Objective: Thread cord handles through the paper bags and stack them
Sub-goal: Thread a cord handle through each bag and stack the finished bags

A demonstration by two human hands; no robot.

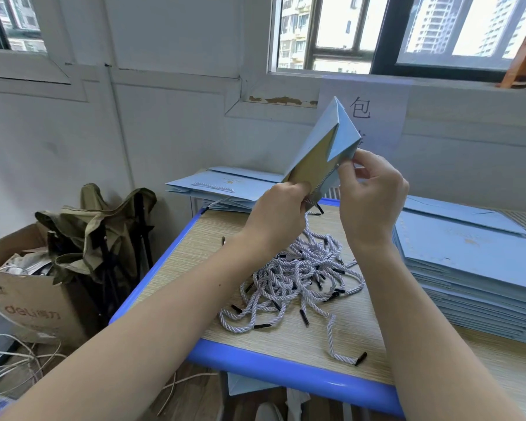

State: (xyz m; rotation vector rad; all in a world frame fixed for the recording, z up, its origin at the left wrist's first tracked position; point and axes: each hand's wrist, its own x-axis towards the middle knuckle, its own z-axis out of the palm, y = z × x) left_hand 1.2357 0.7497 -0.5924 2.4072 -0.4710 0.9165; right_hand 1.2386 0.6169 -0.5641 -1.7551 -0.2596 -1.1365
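Note:
A light blue paper bag (pixel 340 138) is held up tilted above the table, its mouth toward me and its brownish inside showing. My left hand (pixel 278 214) grips the bag's lower open edge. My right hand (pixel 372 189) pinches the bag's upper edge at the right. A white twisted cord with a black tip (pixel 312 212) hangs from the bag below my left hand. A tangled pile of cords (pixel 301 278) lies on the table beneath my hands.
A tall stack of flat blue bags (pixel 474 268) fills the table's right side. At the back left lies a smaller stack of bags with cord handles (pixel 225 188). The table has a blue rim (pixel 286 369). A cardboard box (pixel 34 302) and folded stool (pixel 104 235) stand on the floor, left.

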